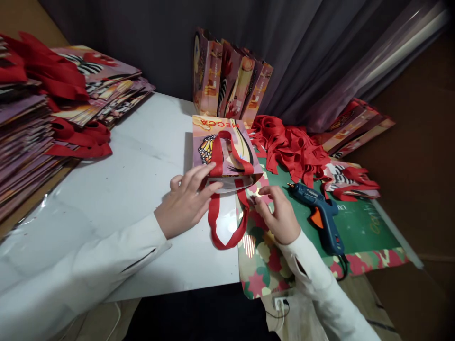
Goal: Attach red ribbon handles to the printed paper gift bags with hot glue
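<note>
A printed paper gift bag (227, 128) with red ribbon handles lies on the white tabletop, its mouth towards me. One red handle (227, 244) loops down onto the table; the other rests on the bag's printed face. My left hand (190, 199) grips the bag's left rim, with fingers on the printed side and the thumb at the mouth. To the right of the mouth, my right hand (279, 213) is half curled, its thumb and forefinger slightly apart. Those fingertips are close to the lower handle, and I see nothing clear between them. A blue glue gun (320, 213) lies right of that hand.
Stacked flat bags (24, 147) fill the left side. Upright bags (231, 76) stand at the back against a dark curtain (142, 42). A heap of red ribbons (287, 144) lies beyond a green mat (359, 227). Another bag (346, 177) lies at the right.
</note>
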`<state>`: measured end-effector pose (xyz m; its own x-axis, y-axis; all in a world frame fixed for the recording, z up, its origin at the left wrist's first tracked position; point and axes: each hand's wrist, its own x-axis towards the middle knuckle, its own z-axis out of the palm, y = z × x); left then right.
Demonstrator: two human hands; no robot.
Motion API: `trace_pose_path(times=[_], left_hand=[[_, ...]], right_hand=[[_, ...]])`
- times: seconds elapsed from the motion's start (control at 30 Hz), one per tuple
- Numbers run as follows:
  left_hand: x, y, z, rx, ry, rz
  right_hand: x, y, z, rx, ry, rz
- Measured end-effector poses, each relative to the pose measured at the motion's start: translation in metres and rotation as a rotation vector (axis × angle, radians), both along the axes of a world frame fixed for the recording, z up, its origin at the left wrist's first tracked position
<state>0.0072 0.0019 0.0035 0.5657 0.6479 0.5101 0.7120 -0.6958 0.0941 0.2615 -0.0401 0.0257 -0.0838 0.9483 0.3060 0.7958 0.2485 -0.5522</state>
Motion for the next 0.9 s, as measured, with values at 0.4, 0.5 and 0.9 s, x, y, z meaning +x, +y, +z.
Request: trace_pose_path(times=[0.4,0.5,0.9], left_hand=[[-0.006,0.024,-0.010,-0.134,-0.311,0.216],[-0.005,0.023,-0.010,-0.126,-0.289,0.213],[0.007,0.026,-0.014,-0.156,-0.345,0.359]], right_hand=[[0.018,0.068,-0.020,-0.315,0.386,0.078],[0.019,0.064,-0.022,-0.302,0.467,0.115],[0.004,0.075,-0.029,-0.207,0.346,-0.148]])
